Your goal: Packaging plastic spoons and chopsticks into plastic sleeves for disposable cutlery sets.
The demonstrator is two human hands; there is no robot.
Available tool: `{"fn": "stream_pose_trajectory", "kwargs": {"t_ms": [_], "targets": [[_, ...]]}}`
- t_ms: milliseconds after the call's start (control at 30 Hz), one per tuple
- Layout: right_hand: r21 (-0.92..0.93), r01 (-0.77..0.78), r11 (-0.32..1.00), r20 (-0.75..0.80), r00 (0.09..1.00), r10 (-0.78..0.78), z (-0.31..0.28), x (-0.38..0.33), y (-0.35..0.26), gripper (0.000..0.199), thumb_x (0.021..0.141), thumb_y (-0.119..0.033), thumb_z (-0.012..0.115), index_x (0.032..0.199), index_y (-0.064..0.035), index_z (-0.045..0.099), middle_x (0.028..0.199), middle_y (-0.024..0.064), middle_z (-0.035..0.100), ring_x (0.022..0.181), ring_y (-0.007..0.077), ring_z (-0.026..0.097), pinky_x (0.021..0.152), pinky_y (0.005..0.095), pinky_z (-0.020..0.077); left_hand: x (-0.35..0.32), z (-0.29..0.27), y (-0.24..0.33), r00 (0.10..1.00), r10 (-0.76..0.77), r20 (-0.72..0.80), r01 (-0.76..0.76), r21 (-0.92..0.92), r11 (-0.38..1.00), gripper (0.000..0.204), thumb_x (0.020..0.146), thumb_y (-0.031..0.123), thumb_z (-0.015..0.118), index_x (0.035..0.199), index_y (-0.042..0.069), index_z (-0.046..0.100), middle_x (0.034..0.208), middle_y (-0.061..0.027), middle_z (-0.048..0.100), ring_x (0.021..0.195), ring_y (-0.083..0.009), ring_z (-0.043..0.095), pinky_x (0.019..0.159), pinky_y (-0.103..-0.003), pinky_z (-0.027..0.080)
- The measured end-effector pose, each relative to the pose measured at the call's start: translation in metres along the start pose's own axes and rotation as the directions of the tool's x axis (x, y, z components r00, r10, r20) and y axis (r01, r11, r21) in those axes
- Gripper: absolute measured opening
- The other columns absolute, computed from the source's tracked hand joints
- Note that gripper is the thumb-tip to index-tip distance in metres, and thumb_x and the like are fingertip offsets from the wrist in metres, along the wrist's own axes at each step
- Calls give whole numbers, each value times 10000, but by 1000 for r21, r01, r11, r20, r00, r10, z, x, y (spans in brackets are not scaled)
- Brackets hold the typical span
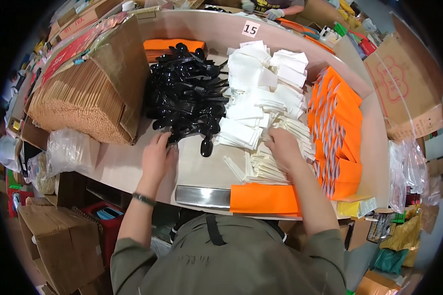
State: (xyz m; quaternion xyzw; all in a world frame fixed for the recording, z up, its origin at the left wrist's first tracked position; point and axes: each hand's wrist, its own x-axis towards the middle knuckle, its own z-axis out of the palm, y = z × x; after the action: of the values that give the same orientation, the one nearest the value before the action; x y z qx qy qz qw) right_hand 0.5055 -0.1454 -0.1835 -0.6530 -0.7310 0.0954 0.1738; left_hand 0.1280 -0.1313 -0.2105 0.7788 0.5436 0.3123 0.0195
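Cardboard is being used for the open box (125, 73) at the left of the table (202, 169), and a dense bundle of thin wooden sticks (76, 105) is being held in it, their ends facing the person. Black plastic spoons (187, 93) are being kept loose in a heap beside the box, with white folded napkins (261, 93) piled just right of them. Orange paper sleeves (337, 128) are being stacked in leaning rows along the right edge, and one flat orange sleeve (263, 198) is lying at the near edge.

The left hand (156, 156) is being laid at the near rim of the spoon heap, fingers loosely spread and touching spoons; whether one is gripped cannot be told. The right hand (283, 147) is being pressed, fingers curled downward, onto a pile of slim paper-wrapped packets (266, 167), possibly pinching one, though the grip is hidden.
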Motion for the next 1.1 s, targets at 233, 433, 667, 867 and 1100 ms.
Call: {"fn": "stream_pose_trajectory", "kwargs": {"t_ms": [233, 433, 667, 867, 1100], "targets": [[-296, 34, 955, 42, 999, -22, -25, -34, 0, 118, 812, -173, 726, 846, -60, 717, 889, 127, 667, 906, 324, 625, 779, 427, 509, -4, 5, -9, 970, -121, 211, 148, -118, 982, 231, 832, 150, 715, 1032, 53, 650, 969, -133, 645, 850, -329, 645, 730, -406, 518], [-110, 69, 992, -38, 997, -73, -27, -19, -43, 106, 837, -158, 696, 871, -64, 731, 899, 126, 675, 855, 340, 634, 764, 432, 513, -13, -2, -5, 948, -193, 252, 233, -137, 963, 196, 833, 210, 749, 950, 64, 689, 911, -112, 636, 804, -335, 639, 685, -423, 514], [-246, 90, 965, 128, 990, -59, 52, 27, -62, 100, 817, -95, 597, 817, -17, 659, 872, 168, 660, 870, 348, 655, 764, 472, 530, -20, -12, 11, 978, -175, 116, 195, -198, 960, 185, 862, 188, 747, 991, 62, 708, 906, -106, 632, 768, -319, 632, 668, -388, 512], [77, 45, 996, 81, 995, -51, 18, 0, -79, 134, 815, -148, 615, 799, -15, 625, 812, 167, 628, 779, 371, 635, 692, 472, 506, -71, -35, -1, 922, -368, 117, 386, -290, 876, 152, 871, 106, 732, 983, 7, 704, 804, -117, 623, 740, -243, 617, 681, -310, 481], [169, 381, 909, 336, 845, -416, 49, -77, -139, 99, 810, -130, 674, 862, -59, 630, 868, 122, 626, 850, 322, 631, 699, 448, 515, -83, -11, 38, 891, -398, 220, 453, -482, 749, 251, 831, 183, 789, 1010, 24, 714, 846, -113, 646, 742, -246, 642, 674, -314, 509]]}}
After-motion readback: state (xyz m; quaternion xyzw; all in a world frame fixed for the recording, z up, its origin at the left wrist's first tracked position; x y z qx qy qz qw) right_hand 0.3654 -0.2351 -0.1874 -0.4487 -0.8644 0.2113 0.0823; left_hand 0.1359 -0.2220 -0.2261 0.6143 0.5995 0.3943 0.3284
